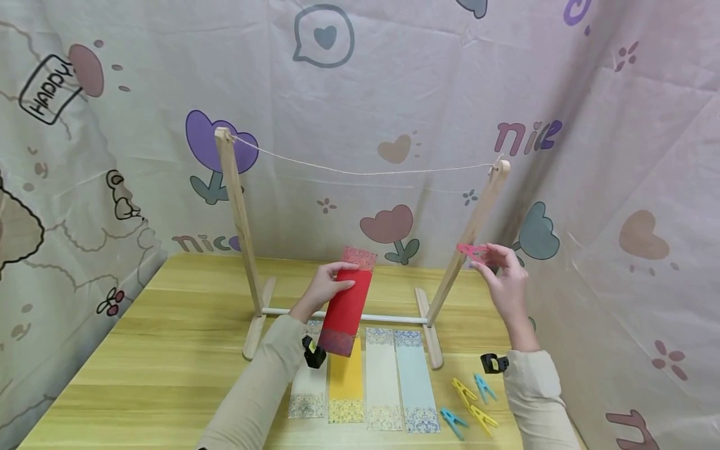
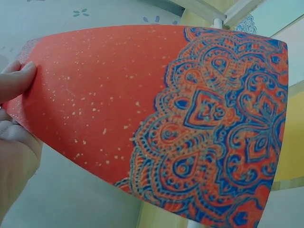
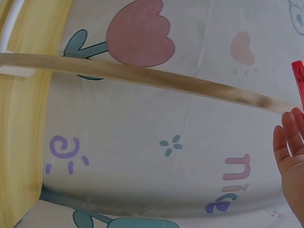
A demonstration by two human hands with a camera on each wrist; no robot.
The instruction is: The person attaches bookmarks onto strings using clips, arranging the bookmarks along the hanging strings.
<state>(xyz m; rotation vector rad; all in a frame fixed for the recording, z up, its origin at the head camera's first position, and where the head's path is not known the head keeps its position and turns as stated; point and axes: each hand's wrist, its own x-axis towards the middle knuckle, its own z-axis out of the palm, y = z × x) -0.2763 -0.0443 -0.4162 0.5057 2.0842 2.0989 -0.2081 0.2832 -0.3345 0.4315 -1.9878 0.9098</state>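
Observation:
A red paper strip [image 1: 347,306] with patterned ends is pinched near its top by my left hand [image 1: 325,289], held up in front of the wooden stand. In the left wrist view the strip [image 2: 109,95] shows gold flecks and a blue lace print at its lower end; my thumb [image 2: 19,78] lies over its edge. My right hand [image 1: 506,275] pinches a red clothespin [image 1: 471,251] between thumb and fingers, close to the stand's right post [image 1: 469,234]. Only part of the clothespin [image 3: 298,78] shows in the right wrist view.
A string [image 1: 360,173] spans the stand's two posts. Below lie several patterned strips: a yellow one [image 1: 345,375], a cream one [image 1: 384,378], a blue one [image 1: 416,378] and a whitish one [image 1: 308,384]. Yellow clothespins [image 1: 482,419] and blue clothespins [image 1: 453,422] lie at front right.

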